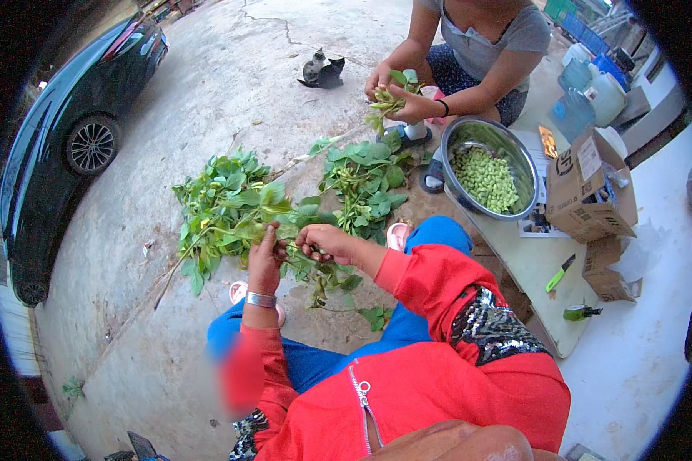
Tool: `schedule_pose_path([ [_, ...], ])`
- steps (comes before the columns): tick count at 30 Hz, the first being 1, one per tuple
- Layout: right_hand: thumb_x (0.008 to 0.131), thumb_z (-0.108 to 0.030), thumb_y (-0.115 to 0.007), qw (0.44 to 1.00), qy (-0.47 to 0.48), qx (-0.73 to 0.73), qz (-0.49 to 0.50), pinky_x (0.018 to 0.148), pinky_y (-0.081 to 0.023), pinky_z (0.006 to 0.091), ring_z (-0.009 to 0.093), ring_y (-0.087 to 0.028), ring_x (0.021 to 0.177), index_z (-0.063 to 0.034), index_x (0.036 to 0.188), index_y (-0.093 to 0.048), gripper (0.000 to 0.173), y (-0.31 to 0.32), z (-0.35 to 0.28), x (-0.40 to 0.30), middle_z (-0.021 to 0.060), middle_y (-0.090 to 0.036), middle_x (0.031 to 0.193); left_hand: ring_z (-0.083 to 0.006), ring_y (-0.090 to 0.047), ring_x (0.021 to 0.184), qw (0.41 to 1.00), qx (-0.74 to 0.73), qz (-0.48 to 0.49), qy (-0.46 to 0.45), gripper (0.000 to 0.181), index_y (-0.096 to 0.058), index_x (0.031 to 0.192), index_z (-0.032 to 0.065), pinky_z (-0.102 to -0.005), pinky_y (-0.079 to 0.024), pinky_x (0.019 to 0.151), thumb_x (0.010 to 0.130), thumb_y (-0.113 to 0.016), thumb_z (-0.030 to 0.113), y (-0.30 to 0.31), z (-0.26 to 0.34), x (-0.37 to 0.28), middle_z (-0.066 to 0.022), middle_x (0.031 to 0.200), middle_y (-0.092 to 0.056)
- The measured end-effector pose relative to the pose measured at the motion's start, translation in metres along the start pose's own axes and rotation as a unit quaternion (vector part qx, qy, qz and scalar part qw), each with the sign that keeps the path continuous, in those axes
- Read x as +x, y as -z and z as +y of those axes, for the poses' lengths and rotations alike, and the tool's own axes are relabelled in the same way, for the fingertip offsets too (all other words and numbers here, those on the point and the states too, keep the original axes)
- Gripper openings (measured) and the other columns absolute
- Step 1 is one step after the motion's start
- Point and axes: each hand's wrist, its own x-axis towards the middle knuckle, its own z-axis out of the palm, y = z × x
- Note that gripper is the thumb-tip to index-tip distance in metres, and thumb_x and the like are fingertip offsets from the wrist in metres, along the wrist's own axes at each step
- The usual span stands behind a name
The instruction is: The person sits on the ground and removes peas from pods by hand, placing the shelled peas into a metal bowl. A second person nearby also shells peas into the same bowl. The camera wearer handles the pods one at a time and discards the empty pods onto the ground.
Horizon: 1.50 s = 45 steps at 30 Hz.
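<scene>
My left hand grips the stem of a leafy soybean plant, thumb uppermost, in front of my knees. Close by on the right, my right hand has its fingers curled in against the same plant; the exact part they pinch is hidden. Leaves and pods hang down from the hands between my legs. Beyond my hands, one heap of cut soybean plants lies on the concrete to the left. A second heap lies further right, by the other person's feet.
Opposite, a person holds pods over a heap. A steel bowl of shelled green beans stands on a low table at right, near a cardboard box, a green-handled knife and a green bottle. Cats and a car are beyond.
</scene>
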Motion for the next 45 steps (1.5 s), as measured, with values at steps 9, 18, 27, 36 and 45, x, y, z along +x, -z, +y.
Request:
schedule_pose_path([
  [9, 0.085, -0.038, -0.052, 0.859, 0.169, -0.477, -0.081, 0.063, -0.045, 0.0352, 0.023, -0.058, 0.067, -0.0038, 0.094, -0.059, 0.036, -0.003, 0.019, -0.001, 0.0129, -0.060, 0.073, -0.0093, -0.047, 0.060, 0.998, -0.051, -0.016, 0.040, 0.031, -0.055, 0.111, 0.0081, -0.0239, -0.040, 0.051, 0.089, -0.050, 0.029, 0.003, -0.004, 0.003, -0.0017, 0.073, -0.052],
  [18, 0.084, -0.039, -0.052, 0.879, 0.226, -0.416, 0.056, 0.066, -0.047, 0.0340, 0.021, -0.059, 0.075, -0.0061, 0.092, -0.061, 0.036, 0.017, 0.016, 0.028, 0.0110, -0.062, 0.082, -0.0192, -0.056, 0.095, 0.988, 0.128, 0.004, -0.090, 0.044, -0.036, 0.126, 0.0058, -0.0300, -0.044, 0.080, 0.088, -0.050, 0.022, 0.009, -0.010, 0.009, -0.0112, 0.117, -0.050],
  [27, 0.086, -0.027, -0.053, 0.919, 0.238, -0.312, 0.035, 0.069, -0.045, 0.0279, 0.013, -0.056, 0.077, -0.0010, 0.095, -0.060, 0.029, 0.019, -0.012, 0.005, 0.0062, -0.062, 0.085, -0.0107, -0.052, 0.085, 0.971, 0.166, -0.172, -0.006, 0.040, -0.046, 0.117, 0.0021, -0.0242, -0.043, 0.075, 0.082, -0.060, 0.014, -0.002, -0.026, 0.007, -0.0038, 0.100, -0.055],
  [36, 0.086, -0.029, -0.054, 0.906, 0.267, -0.318, 0.084, 0.068, -0.043, 0.0257, 0.010, -0.052, 0.075, -0.0018, 0.097, -0.060, 0.030, 0.029, -0.024, 0.010, 0.0031, -0.060, 0.082, -0.0108, -0.056, 0.081, 0.990, 0.065, -0.106, 0.067, 0.032, -0.050, 0.112, -0.0011, -0.0227, -0.047, 0.068, 0.084, -0.055, 0.014, -0.012, -0.006, -0.003, -0.0059, 0.092, -0.059],
  [45, 0.087, -0.023, -0.052, 0.957, 0.234, -0.082, 0.151, 0.043, -0.024, 0.0186, 0.001, -0.031, 0.048, -0.0056, 0.088, -0.059, 0.019, 0.033, -0.052, -0.008, -0.0079, -0.039, 0.057, -0.0091, -0.053, 0.073, 0.984, -0.133, -0.105, 0.052, 0.023, -0.050, 0.106, 0.0128, -0.0252, -0.042, 0.059, 0.083, -0.052, 0.015, 0.011, -0.013, 0.010, 0.0030, 0.089, -0.057],
])
